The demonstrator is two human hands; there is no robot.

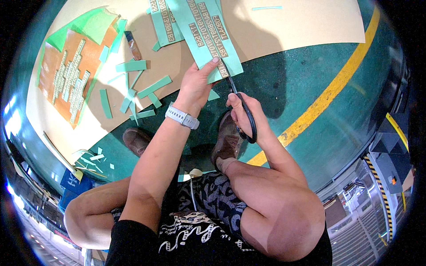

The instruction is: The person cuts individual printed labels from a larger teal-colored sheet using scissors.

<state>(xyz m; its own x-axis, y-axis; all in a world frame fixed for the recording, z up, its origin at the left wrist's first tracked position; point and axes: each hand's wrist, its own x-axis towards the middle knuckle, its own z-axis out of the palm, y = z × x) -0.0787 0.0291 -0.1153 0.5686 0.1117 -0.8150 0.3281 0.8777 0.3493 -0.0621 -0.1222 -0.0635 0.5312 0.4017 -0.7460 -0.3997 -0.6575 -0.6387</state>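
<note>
My left hand (197, 86) grips the near end of a pale green printed sheet (205, 37), its thumb pressed on top near the sheet's edge. Dark characters run along the sheet in rows. Black-handled scissors (249, 116) are in my right hand (246, 111), just right of and nearer than the left. Their blades point away from me and meet the sheet's near edge beside the left thumb. How far the blades are apart is hard to see. Another printed green sheet (166, 27) lies partly under the held one.
Brown board (306, 26) spreads across the far side. On it lie several green offcuts (131, 66) and an orange sheet (66, 80) with printed strips and green edging. Small scraps (97, 157) litter the green floor at left. A yellow line (306, 116) crosses the floor at right.
</note>
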